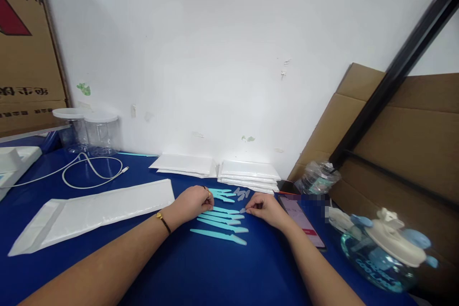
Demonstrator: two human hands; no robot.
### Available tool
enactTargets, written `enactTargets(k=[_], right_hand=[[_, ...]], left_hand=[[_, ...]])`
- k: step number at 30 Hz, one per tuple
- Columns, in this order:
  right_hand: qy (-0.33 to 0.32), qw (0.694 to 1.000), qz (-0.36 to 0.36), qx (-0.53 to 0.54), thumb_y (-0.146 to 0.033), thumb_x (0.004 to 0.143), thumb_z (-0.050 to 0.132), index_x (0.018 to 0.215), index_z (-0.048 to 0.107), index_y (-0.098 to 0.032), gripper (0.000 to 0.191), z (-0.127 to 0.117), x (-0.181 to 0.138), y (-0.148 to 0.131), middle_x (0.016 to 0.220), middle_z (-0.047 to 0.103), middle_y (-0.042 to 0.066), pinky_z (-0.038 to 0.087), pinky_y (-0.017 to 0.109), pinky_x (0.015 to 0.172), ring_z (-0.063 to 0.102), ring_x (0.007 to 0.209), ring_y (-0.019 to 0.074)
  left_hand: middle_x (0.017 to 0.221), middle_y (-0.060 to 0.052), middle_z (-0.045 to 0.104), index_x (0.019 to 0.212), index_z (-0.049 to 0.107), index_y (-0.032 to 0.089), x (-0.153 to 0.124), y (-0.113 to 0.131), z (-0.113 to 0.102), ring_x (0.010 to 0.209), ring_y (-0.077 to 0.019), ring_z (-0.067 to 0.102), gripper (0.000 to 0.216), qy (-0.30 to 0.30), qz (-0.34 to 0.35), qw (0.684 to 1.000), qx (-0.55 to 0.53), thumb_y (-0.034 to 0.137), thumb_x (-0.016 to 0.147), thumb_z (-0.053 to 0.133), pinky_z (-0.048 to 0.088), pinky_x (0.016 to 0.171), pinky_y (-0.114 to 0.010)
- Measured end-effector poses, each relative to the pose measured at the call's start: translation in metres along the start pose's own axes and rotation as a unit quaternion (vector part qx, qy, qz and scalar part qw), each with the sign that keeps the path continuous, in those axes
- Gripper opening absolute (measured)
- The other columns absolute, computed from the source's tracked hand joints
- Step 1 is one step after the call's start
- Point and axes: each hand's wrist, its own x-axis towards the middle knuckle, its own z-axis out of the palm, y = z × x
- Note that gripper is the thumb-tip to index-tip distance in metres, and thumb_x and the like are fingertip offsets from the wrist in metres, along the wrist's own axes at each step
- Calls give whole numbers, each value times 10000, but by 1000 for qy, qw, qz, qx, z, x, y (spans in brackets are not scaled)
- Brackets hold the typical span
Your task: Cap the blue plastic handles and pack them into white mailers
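Several slim light-blue razor-like sticks (218, 235) lie in a row on the blue table cover (201, 272) in front of me. My left hand (193, 202) is curled, its fingertips pressed on the handle end of one blue stick (224, 210) in the middle of the row. My right hand (263, 208) pinches the small clear cap (243, 210) at that stick's tip. A few loose clear caps (242, 194) lie just behind, beside more blue sticks (221, 194).
A long white padded mailer (93, 213) lies at left, two stacks of white mailers (247, 174) by the wall. A white cable (89, 172) and clear jars (89, 131) sit back left. A phone (303, 220), a crumpled bottle (317, 177), a large water jug (383, 256) and cardboard (405, 148) are right.
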Motion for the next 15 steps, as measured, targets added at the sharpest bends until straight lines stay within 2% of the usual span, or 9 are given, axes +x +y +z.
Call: enactTargets(k=[8, 13, 15], right_hand=[[-3, 1000, -11, -10, -381, 732, 653, 765, 718, -197, 198, 8, 1, -7, 762, 637, 42, 453, 252, 591, 571, 639, 139], [-8, 1000, -27, -12, -351, 737, 657, 755, 717, -199, 164, 16, 2, -17, 738, 625, 38, 453, 254, 582, 570, 627, 142], [-7, 999, -43, -23, -322, 774, 619, 787, 717, -207, 152, 14, 4, -16, 769, 628, 40, 461, 259, 626, 581, 675, 150]], left_hand=[[730, 4, 658, 726, 677, 218, 1, -3, 2, 676, -130, 577, 122, 0, 3, 1000, -7, 218, 737, 556, 370, 587, -203], [740, 12, 660, 746, 680, 230, 1, 5, 7, 689, -127, 582, 116, -19, -2, 999, -31, 247, 755, 566, 367, 578, -200], [769, 9, 651, 761, 675, 235, 1, 7, 7, 721, -134, 581, 120, -15, 1, 1000, -22, 266, 774, 560, 375, 601, -209]])
